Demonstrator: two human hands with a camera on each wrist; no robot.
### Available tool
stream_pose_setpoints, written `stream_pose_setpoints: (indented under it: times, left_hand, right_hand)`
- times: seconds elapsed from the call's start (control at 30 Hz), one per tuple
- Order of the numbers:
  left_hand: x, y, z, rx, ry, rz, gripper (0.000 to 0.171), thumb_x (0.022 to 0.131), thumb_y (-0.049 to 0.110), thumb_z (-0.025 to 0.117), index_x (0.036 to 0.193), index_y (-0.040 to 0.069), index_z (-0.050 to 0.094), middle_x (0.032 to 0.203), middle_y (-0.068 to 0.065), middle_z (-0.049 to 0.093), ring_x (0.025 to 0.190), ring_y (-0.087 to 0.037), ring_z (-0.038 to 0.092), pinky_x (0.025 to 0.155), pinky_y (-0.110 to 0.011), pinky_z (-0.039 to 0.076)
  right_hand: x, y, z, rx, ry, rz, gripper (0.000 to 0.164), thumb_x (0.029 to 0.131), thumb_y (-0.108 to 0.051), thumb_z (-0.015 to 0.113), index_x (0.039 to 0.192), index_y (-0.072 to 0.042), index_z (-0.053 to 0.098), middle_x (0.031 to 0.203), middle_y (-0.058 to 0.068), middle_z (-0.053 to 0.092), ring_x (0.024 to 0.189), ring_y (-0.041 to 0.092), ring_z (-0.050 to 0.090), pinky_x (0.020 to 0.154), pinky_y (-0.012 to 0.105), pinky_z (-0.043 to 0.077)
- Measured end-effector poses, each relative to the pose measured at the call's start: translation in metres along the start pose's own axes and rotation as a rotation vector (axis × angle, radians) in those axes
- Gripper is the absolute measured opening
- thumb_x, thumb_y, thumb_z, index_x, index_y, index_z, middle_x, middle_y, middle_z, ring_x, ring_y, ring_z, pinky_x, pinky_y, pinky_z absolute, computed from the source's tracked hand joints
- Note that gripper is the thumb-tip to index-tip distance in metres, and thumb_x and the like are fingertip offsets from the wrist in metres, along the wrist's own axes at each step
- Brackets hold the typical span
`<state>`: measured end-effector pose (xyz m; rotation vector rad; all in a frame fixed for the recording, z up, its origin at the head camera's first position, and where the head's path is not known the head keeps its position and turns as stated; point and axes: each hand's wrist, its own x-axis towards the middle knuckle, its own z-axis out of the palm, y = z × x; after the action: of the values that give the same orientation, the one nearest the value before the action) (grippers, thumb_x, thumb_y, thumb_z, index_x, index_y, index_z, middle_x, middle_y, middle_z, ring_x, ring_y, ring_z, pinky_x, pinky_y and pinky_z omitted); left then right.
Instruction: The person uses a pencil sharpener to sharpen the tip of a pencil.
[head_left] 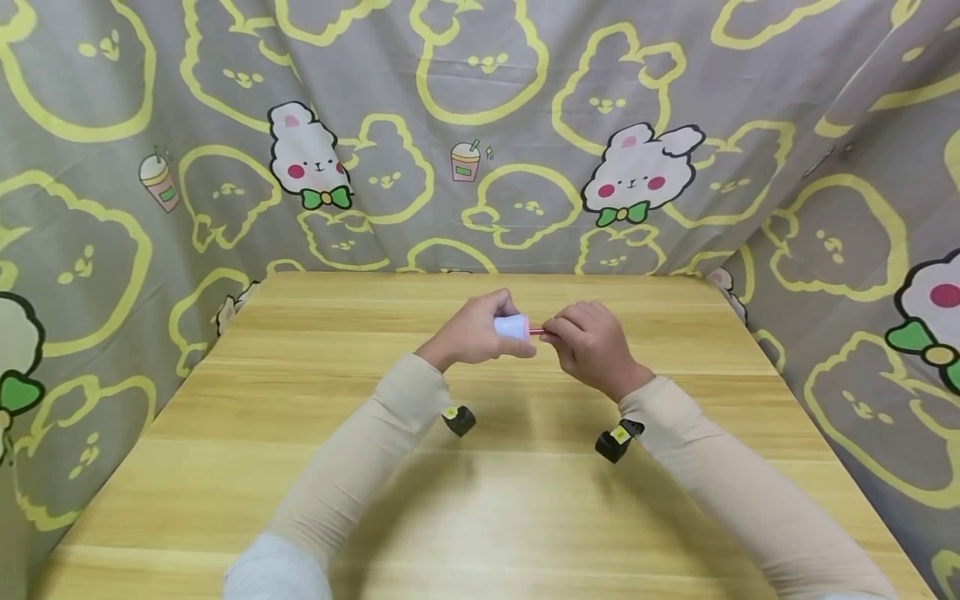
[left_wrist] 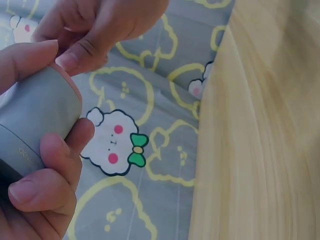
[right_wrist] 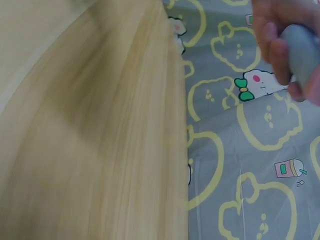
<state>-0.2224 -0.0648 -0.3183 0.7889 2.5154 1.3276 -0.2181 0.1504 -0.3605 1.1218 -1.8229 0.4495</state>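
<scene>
My left hand (head_left: 471,332) grips a small pale blue-lavender cylinder with a pink end, which looks like a pencil sharpener (head_left: 510,326). In the left wrist view the sharpener (left_wrist: 42,107) shows faint lettering near its base, with fingers and thumb curled about it. From the pink end a thin red pencil (head_left: 536,332) sticks out sideways. My right hand (head_left: 591,343) pinches this pencil close to the sharpener, hiding most of its length. Both hands are held above the table, toward its far side. In the right wrist view the sharpener (right_wrist: 301,52) is partly cut off.
A wood-grain table (head_left: 495,517) lies under both arms. A grey curtain (head_left: 525,83) with yellow outlines and cartoon animals hangs behind it and along the sides. Black wrist cameras (head_left: 459,420) hang below both sleeves.
</scene>
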Motion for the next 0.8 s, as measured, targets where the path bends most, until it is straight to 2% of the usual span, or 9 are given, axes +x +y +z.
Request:
stream_pose_setpoints:
  times: [0.1, 0.2, 0.3, 0.43, 0.5, 0.6, 0.7, 0.8]
  left_hand:
    - [-0.001, 0.001, 0.001, -0.03, -0.021, 0.007, 0.041, 0.075, 0.024, 0.084, 0.092, 0.007, 0.05, 0.09, -0.01, 0.061, 0.073, -0.025, 0.057, 0.054, -0.033, 0.051]
    - [-0.003, 0.002, 0.003, -0.029, -0.027, 0.023, 0.041, 0.075, 0.023, 0.084, 0.091, 0.008, 0.05, 0.087, -0.01, 0.061, 0.072, -0.024, 0.057, 0.054, -0.032, 0.051]
    - [-0.005, -0.001, 0.004, 0.029, -0.005, 0.059, 0.04, 0.074, 0.024, 0.084, 0.089, 0.01, 0.05, 0.084, -0.008, 0.061, 0.07, -0.023, 0.057, 0.053, -0.031, 0.049]
    - [-0.007, -0.005, 0.005, 0.128, 0.037, 0.138, 0.041, 0.072, 0.024, 0.084, 0.088, 0.011, 0.049, 0.082, -0.006, 0.061, 0.068, -0.021, 0.058, 0.055, -0.03, 0.049]
    - [-0.007, -0.006, 0.005, 0.174, 0.054, 0.18, 0.041, 0.073, 0.024, 0.084, 0.089, 0.011, 0.049, 0.082, -0.006, 0.061, 0.068, -0.02, 0.058, 0.056, -0.029, 0.049]
    - [-0.008, -0.008, 0.006, 0.252, 0.076, 0.239, 0.042, 0.074, 0.022, 0.084, 0.092, 0.009, 0.049, 0.085, -0.006, 0.061, 0.069, -0.02, 0.057, 0.057, -0.028, 0.048]
    - [-0.007, -0.009, 0.007, 0.348, 0.097, 0.29, 0.043, 0.075, 0.022, 0.084, 0.096, 0.008, 0.05, 0.088, -0.006, 0.061, 0.07, -0.019, 0.057, 0.059, -0.027, 0.048]
    - [-0.007, -0.007, 0.009, 0.444, 0.1, 0.351, 0.043, 0.074, 0.021, 0.085, 0.097, 0.007, 0.05, 0.091, -0.006, 0.063, 0.073, -0.02, 0.058, 0.061, -0.028, 0.049]
  right_hand:
    - [0.0, -0.001, 0.004, -0.062, 0.095, -0.069, 0.028, 0.098, -0.019, 0.057, 0.078, -0.002, 0.067, 0.068, 0.006, 0.062, 0.053, 0.022, 0.054, 0.045, 0.035, 0.04]
    - [0.001, -0.003, 0.007, -0.078, 0.155, -0.096, 0.029, 0.097, -0.016, 0.057, 0.074, -0.002, 0.066, 0.063, 0.005, 0.06, 0.047, 0.02, 0.052, 0.042, 0.034, 0.04]
    - [0.001, -0.007, 0.01, -0.047, 0.155, -0.079, 0.03, 0.097, -0.015, 0.055, 0.071, -0.003, 0.064, 0.059, 0.003, 0.056, 0.043, 0.017, 0.049, 0.039, 0.031, 0.039]
    - [0.002, -0.013, 0.009, 0.01, 0.075, 0.015, 0.033, 0.098, -0.017, 0.055, 0.068, -0.006, 0.061, 0.055, 0.001, 0.054, 0.039, 0.011, 0.043, 0.036, 0.026, 0.035]
    - [0.004, -0.016, 0.007, 0.05, 0.005, 0.106, 0.03, 0.096, -0.015, 0.057, 0.066, -0.007, 0.06, 0.054, 0.0, 0.053, 0.039, 0.008, 0.04, 0.035, 0.025, 0.031]
    - [0.01, -0.019, 0.0, 0.158, -0.142, 0.303, 0.026, 0.089, -0.008, 0.065, 0.065, -0.011, 0.057, 0.052, -0.003, 0.05, 0.041, 0.006, 0.037, 0.037, 0.024, 0.029]
    - [0.018, -0.019, -0.008, 0.339, -0.327, 0.555, 0.026, 0.088, -0.003, 0.066, 0.065, -0.011, 0.055, 0.053, -0.004, 0.044, 0.045, 0.008, 0.036, 0.042, 0.025, 0.029]
    - [0.026, -0.015, -0.017, 0.575, -0.51, 0.829, 0.026, 0.094, -0.004, 0.059, 0.069, -0.005, 0.055, 0.061, 0.001, 0.047, 0.054, 0.014, 0.038, 0.049, 0.027, 0.032]
